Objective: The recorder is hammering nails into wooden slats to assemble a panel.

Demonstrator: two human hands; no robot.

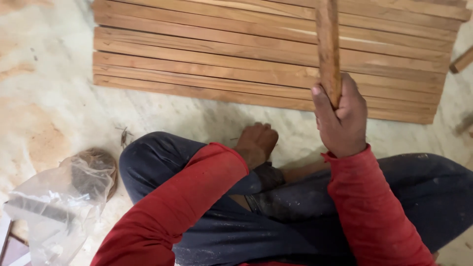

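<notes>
My right hand (pixel 342 118) is closed around a long wooden strip (pixel 328 44), held upright so that it runs up out of the top of the view. My left hand (pixel 256 143) rests with curled fingers on the floor beside my crossed legs, near my foot; I see nothing in it. Both arms wear red sleeves, and my legs are in dark dusty trousers. Just beyond my hands a row of several similar wooden slats (pixel 266 54) lies flat, side by side, on the floor.
A pale, dusty stone floor (pixel 44 98) surrounds me. A crumpled clear plastic bag (pixel 59 207) with a dark round object inside lies at the lower left. Another piece of wood (pixel 462 60) pokes in at the right edge.
</notes>
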